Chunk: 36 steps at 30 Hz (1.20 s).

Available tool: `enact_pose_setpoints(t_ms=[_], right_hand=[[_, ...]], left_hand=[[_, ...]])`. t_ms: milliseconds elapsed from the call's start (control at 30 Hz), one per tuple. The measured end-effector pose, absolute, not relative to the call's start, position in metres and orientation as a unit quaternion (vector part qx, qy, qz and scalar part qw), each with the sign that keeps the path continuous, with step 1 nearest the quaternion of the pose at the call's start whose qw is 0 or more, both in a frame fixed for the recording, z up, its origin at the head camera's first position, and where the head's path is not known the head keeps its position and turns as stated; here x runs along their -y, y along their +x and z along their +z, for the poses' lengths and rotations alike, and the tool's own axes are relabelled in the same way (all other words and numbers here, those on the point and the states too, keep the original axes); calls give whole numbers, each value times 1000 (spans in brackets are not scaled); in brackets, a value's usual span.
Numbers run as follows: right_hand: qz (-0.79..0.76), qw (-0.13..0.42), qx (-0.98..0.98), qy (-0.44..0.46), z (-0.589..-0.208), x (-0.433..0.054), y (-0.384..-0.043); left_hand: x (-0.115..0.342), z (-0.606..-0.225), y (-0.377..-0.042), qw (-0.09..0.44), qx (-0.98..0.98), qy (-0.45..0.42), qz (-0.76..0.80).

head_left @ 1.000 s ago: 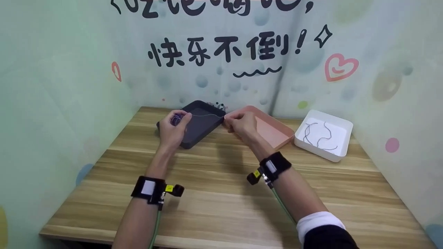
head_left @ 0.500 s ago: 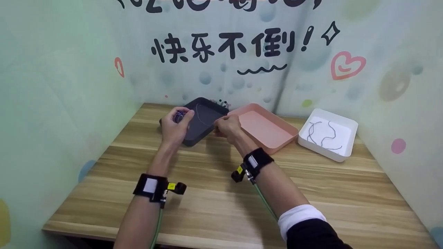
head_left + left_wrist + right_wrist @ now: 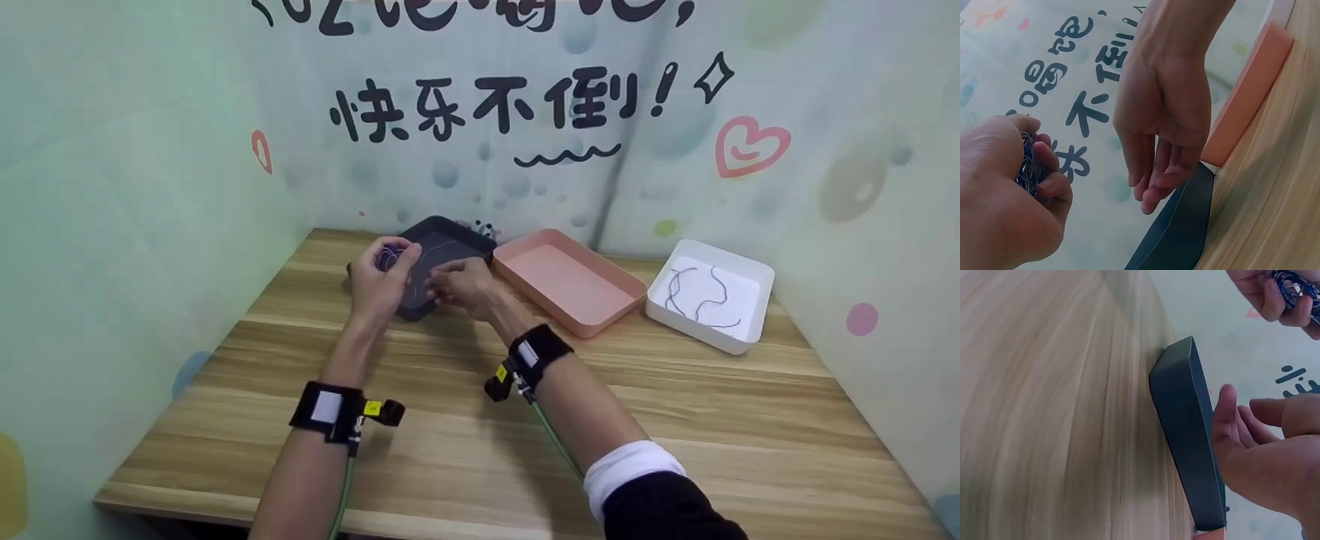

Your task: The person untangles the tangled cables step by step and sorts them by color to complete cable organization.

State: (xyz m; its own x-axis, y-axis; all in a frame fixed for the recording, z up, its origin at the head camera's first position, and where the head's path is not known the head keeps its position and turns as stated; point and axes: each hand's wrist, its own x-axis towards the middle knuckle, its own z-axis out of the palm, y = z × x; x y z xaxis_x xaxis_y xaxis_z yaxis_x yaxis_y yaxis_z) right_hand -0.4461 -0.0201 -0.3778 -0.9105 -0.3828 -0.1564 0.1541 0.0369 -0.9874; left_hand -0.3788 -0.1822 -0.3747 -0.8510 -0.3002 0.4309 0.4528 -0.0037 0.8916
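The small tangle of blue and purple thread [image 3: 1028, 169] is mostly buried inside the curled fingers [image 3: 1053, 185] of the left hand [image 3: 379, 281]; only a few loops show. In the right wrist view it [image 3: 1297, 281] is cut off by the top edge. The thin strand [image 3: 417, 262] over the dark grey rectangular plastic tray [image 3: 450, 244] is too fine to follow to its ends. Whether the right hand [image 3: 461, 285] pinches it cannot be told.

A tangled bundle of blue and purple thread [image 3: 387, 257] contrasts with the dark grey rectangular plastic tray [image 3: 448, 251]. The shallow plastic tray [image 3: 570, 281] beside it is salmon pink, the square plastic tray [image 3: 739, 330] white with dark threads [image 3: 697, 296]. The wooden tabletop [image 3: 465, 427] shows pale streaked grain.
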Motion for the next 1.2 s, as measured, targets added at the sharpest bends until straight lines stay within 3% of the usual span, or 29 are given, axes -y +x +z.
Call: enact_pose_setpoints(t_ms=[233,533,767,900,1200], right_hand=[[-608,142,-761,-177,-375,-19,-439],[-419,-84,-832,-353,-364,-83,-392],[-389,-202,-803,-405,-361,-112,-364],[-371,-236,-793,-422,-361,-115,-358],[-339,-255,-793,-438,-365,-112,-354]], left_hand=[[175,-377,-378,231,647,-67,-723],[140,-384,-371,101,637,-81,-760],[111,-389,-365,46,669,-131,-730],[102,-392,-361,24,680,-149,-717],[91,-395,-358,-2,680,-193,-708]])
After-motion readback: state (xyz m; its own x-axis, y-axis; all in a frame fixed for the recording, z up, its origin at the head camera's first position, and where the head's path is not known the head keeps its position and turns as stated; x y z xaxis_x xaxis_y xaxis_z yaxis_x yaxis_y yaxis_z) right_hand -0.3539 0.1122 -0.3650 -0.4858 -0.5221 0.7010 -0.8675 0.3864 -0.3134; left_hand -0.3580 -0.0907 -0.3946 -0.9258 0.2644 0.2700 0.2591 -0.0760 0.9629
